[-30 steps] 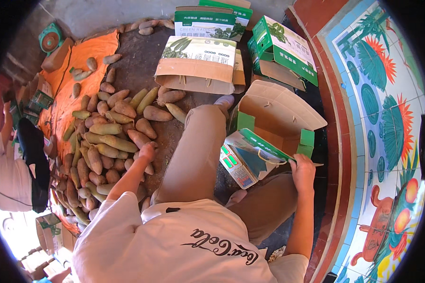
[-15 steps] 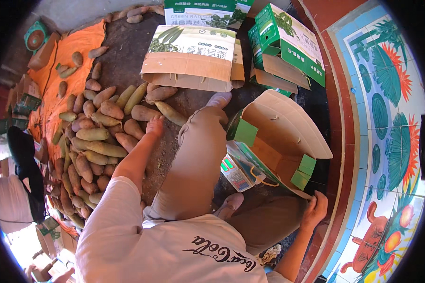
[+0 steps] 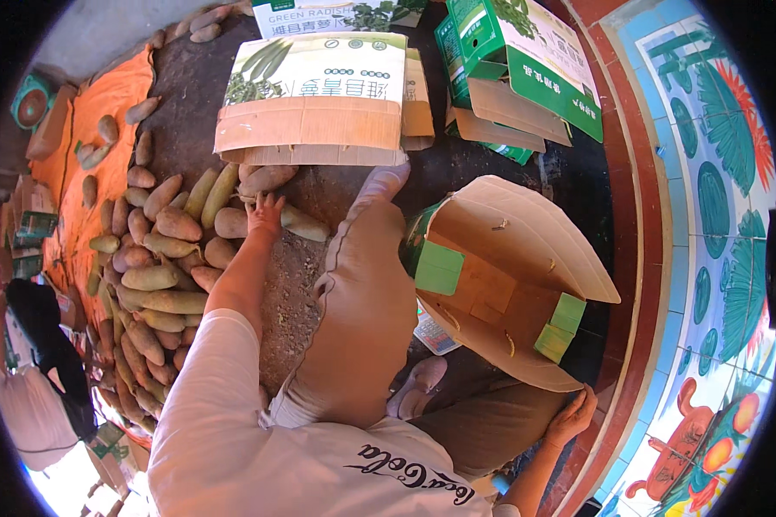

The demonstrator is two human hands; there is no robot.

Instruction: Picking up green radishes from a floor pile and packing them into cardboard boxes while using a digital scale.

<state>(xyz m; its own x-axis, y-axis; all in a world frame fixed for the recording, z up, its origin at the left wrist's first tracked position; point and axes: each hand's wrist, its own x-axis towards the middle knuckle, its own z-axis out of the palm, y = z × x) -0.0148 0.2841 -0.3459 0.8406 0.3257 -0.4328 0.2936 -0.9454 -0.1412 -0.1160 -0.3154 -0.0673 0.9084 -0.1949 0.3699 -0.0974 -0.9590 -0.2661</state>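
My left hand (image 3: 265, 214) reaches to the right edge of a heap of long radishes (image 3: 178, 224), some green and some pinkish brown. Its fingers are spread, with the tips at a brownish radish (image 3: 267, 178). A green radish (image 3: 303, 224) lies just right of that hand. My right hand (image 3: 572, 418) is closed on the near corner of an open cardboard box (image 3: 491, 271). The box is tilted so its brown inside faces me, with green end flaps and cord loops showing. No radishes show in it. Partly hidden under it is a scale (image 3: 435, 334) with a keypad.
A white-and-brown carton (image 3: 315, 95) lies beyond my left hand; green-and-white cartons (image 3: 535, 65) lie at the far right. An orange sheet (image 3: 116, 103) spreads left of the heap. A painted tile wall (image 3: 707, 215) runs along the right. Another person (image 3: 39, 396) is at the left.
My left hand has moved away from me, its fingers now spread at the radishes. The open box has shifted toward me and covers more of the scale; my right hand is at its corner.
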